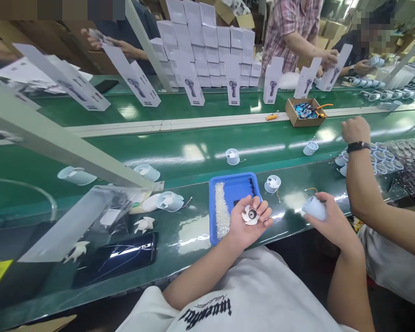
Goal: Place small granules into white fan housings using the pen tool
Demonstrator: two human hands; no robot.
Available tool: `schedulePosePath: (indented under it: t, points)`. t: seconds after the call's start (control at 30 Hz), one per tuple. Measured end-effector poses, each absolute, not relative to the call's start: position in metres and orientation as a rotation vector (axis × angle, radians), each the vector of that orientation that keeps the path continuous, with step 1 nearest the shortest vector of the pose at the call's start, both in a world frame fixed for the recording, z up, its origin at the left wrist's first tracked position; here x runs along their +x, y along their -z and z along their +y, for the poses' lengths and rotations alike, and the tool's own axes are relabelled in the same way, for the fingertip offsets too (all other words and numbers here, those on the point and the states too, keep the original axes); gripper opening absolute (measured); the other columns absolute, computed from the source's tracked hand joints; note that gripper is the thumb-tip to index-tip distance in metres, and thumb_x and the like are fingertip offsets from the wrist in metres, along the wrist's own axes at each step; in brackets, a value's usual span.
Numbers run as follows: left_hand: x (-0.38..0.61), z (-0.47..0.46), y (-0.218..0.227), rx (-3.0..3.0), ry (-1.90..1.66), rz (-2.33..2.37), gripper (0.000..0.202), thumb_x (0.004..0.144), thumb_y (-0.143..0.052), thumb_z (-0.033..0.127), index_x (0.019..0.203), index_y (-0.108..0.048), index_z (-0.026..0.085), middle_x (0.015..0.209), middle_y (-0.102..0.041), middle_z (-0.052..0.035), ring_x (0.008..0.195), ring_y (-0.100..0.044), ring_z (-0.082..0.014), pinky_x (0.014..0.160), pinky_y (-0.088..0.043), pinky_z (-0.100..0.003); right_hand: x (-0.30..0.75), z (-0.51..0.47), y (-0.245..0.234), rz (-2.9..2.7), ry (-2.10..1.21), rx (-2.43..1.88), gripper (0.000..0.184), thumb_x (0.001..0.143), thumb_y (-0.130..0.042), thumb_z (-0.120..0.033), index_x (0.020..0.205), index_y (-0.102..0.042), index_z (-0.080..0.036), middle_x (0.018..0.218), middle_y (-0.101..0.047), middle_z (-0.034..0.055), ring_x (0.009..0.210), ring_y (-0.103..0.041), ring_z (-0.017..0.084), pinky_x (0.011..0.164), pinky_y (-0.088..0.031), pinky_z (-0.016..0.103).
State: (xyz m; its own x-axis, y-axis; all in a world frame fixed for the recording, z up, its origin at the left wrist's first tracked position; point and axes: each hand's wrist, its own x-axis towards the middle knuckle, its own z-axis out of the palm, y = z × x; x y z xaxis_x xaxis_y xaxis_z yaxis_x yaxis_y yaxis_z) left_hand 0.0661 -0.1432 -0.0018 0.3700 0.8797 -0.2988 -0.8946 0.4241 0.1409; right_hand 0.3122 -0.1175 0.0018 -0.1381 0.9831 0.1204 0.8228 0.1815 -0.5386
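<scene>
Left hand [245, 227] is cupped palm-up around a little white fan impeller [251, 215] over the blue tray [234, 188] on the green bench [297, 162], and the right hand [334, 223] grips a pale blue round housing [314, 207] near the front edge (co-worker's arm [358, 177] reaching in just beside it).
</scene>
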Motion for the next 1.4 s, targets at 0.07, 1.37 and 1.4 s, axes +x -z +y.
schedulePosePath:
  t: [0.07,1.37,1.4]
  points:
    - [0.066,-0.146,-0.001,-0.052,-1.129,0.314,0.039,0.087,-0.046,0.038,0.057,-0.034,0.017,0.059,-0.028,0.0027,0.051,-0.035,-0.0091,0.050,-0.031,-0.024,0.313,-0.118,-0.013,-1.974,-0.460,-1.689,0.057,0.070,-0.070,-0.050,0.114,-0.047,-0.022,0.108,-0.061,0.0082,0.085,-0.061,0.021,0.070,-0.050,0.033]
    - [0.044,-0.153,-0.002,0.087,-1.175,0.377,0.033,0.072,-0.064,0.028,0.054,-0.040,0.016,0.057,-0.035,0.0018,0.053,-0.041,-0.0098,0.051,-0.038,-0.024,0.325,-0.071,0.051,-1.504,0.268,-1.663,0.077,0.080,-0.061,-0.054,0.139,-0.039,-0.010,0.124,-0.054,0.0251,0.118,-0.054,0.039,0.097,-0.045,0.056]
    - [0.043,-0.152,-0.001,0.094,-1.157,0.410,0.031,0.073,-0.064,0.027,0.054,-0.042,0.016,0.057,-0.036,0.0014,0.053,-0.042,-0.0102,0.051,-0.039,-0.024,0.327,-0.075,0.045,-1.448,0.321,-1.642,0.079,0.081,-0.061,-0.051,0.144,-0.032,-0.011,0.134,-0.047,0.0265,0.126,-0.048,0.040,0.101,-0.043,0.055]
